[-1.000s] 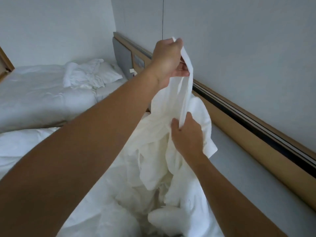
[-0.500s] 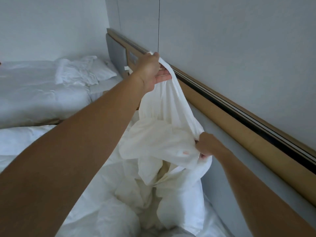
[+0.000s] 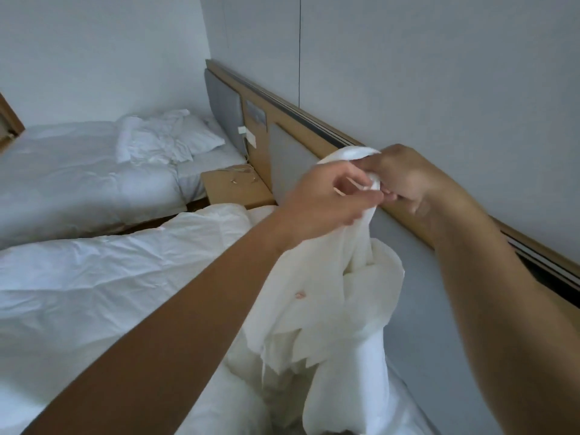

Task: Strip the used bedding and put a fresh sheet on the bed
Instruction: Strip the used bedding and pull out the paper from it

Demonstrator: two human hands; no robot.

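Note:
A white sheet (image 3: 320,296) hangs bunched in front of me, above the near bed (image 3: 94,277), whose crumpled white bedding lies below and to the left. My left hand (image 3: 323,199) pinches the sheet's top edge. My right hand (image 3: 405,180) grips the same gathered edge right beside it, fingers curled round the cloth. Both hands meet at about headboard height. A small pink mark shows on the hanging cloth. The lower end of the sheet trails onto the bed.
A padded grey headboard panel (image 3: 292,158) with a wooden rail runs along the right wall. A wooden nightstand (image 3: 232,189) stands between the near bed and a second bed (image 3: 78,177) with rumpled linen and a pillow.
My right hand has risen from low on the sheet to meet my left hand at the top edge. The left hand has come down and to the right. The view turned left.

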